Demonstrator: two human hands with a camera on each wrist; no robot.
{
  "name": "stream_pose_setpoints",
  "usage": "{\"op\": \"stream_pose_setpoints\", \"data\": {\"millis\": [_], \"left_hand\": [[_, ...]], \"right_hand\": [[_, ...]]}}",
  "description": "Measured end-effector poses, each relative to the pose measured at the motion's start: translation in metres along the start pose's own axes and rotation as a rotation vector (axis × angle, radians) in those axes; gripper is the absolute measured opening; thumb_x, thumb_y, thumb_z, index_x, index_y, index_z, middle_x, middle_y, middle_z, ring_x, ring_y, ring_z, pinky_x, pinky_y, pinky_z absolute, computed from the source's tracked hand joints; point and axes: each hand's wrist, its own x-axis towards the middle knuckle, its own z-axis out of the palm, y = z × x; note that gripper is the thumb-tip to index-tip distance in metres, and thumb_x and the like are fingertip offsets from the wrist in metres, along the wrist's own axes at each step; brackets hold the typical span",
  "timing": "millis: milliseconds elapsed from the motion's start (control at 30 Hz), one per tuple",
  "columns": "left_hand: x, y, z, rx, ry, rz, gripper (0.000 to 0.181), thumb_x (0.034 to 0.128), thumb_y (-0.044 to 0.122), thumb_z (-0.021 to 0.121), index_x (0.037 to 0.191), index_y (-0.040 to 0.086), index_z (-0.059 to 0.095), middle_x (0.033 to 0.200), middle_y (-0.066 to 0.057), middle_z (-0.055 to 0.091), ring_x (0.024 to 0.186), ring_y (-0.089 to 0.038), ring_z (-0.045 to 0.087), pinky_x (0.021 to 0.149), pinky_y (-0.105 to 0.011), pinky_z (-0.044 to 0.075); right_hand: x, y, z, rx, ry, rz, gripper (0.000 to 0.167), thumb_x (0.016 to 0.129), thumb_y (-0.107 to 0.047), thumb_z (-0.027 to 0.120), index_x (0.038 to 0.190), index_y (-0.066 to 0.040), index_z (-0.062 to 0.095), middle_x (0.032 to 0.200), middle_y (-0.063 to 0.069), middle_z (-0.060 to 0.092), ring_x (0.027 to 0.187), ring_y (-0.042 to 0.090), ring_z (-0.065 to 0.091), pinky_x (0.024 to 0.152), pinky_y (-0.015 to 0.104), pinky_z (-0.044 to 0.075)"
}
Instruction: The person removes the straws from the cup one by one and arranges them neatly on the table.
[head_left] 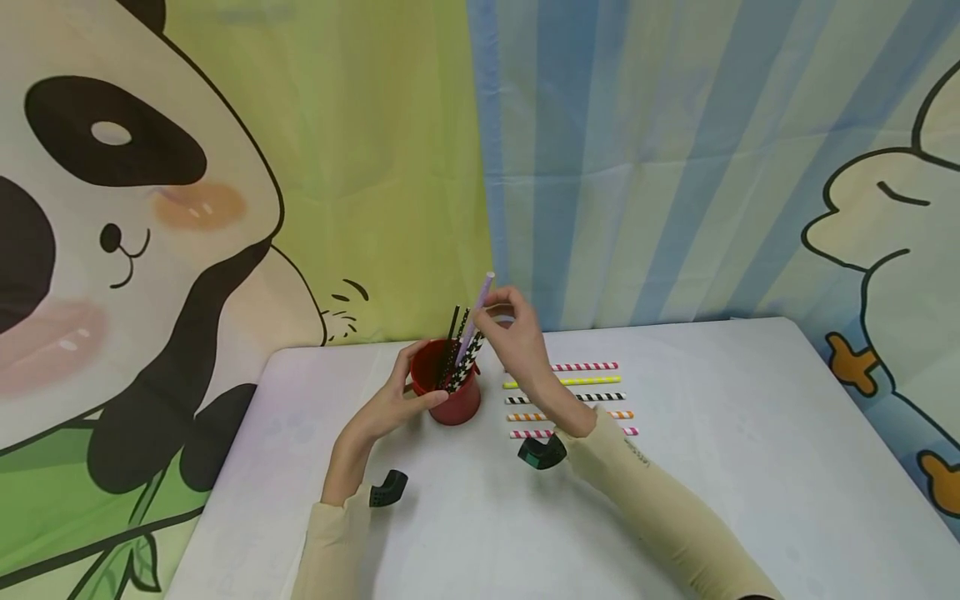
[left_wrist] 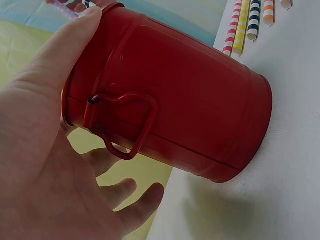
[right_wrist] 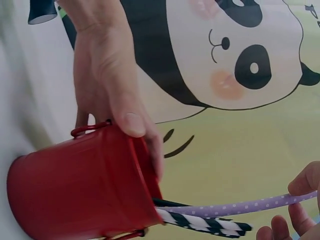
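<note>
The left hand [head_left: 393,407] grips the rim of one red bucket [head_left: 453,410], mouth upward, just right of its palm. Several dark-patterned straws [head_left: 467,364] lean inside it, number unclear. One lilac straw [head_left: 481,300] slants up and rightward from the mouth between the hands, the right hand [head_left: 521,337] pinching its upper part. Five paper straws [head_left: 598,381] lie parallel, long axes left-to-right, partly beneath the right wrist. The worktop [head_left: 750,417] spreads widest right of that forearm, its far edge close beyond the bucket.

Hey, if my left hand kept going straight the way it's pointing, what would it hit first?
Most likely the red bucket: the left hand holds it at the rim. What lies beyond is harder to judge for depth.
</note>
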Motion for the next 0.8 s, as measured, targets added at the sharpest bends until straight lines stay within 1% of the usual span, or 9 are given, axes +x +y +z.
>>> {"op": "stream_pose_setpoints", "data": {"millis": [233,333,433,667,800], "left_hand": [[0.0,-0.001,0.0,0.005,-0.004,-0.004,0.087,0.0921,0.024,0.074,0.157,0.029,0.016,0.16,-0.007,0.027,0.152,-0.031,0.021,0.119,-0.068,0.02],[0.0,0.0,0.0,-0.001,-0.006,-0.002,0.086,0.0923,0.024,0.073,0.156,0.029,0.017,0.16,-0.007,0.027,0.152,-0.031,0.021,0.119,-0.067,0.02],[-0.001,0.001,0.0,-0.007,-0.006,0.0,0.085,0.0921,0.024,0.074,0.156,0.03,0.017,0.16,-0.006,0.028,0.152,-0.031,0.021,0.119,-0.067,0.021],[-0.002,0.002,0.0,-0.013,-0.008,-0.003,0.085,0.0925,0.023,0.073,0.156,0.03,0.018,0.16,-0.006,0.028,0.152,-0.032,0.02,0.119,-0.068,0.022],[-0.002,0.002,0.0,-0.016,-0.008,-0.003,0.084,0.0928,0.023,0.073,0.156,0.03,0.018,0.16,-0.007,0.028,0.151,-0.033,0.021,0.119,-0.067,0.023]], "right_hand": [[-0.001,-0.015,-0.008,0.027,0.024,-0.024,0.02,0.093,-0.016,0.065,0.11,-0.006,0.059,0.111,0.006,0.06,0.106,0.023,0.06,0.088,0.03,0.053],[-0.003,-0.022,-0.013,0.034,0.029,-0.045,0.02,0.094,-0.016,0.065,0.11,-0.006,0.059,0.111,0.005,0.06,0.106,0.022,0.06,0.089,0.028,0.052],[-0.005,-0.029,-0.018,0.048,0.03,-0.074,0.019,0.094,-0.014,0.065,0.11,-0.006,0.059,0.112,0.004,0.059,0.106,0.022,0.06,0.091,0.029,0.052],[-0.011,-0.041,-0.027,0.064,0.032,-0.129,0.02,0.095,-0.014,0.066,0.11,-0.005,0.059,0.111,0.004,0.06,0.106,0.021,0.06,0.091,0.03,0.052],[-0.013,-0.044,-0.033,0.056,0.039,-0.155,0.019,0.095,-0.013,0.066,0.111,-0.004,0.059,0.109,0.004,0.06,0.106,0.02,0.06,0.095,0.035,0.05]]}}
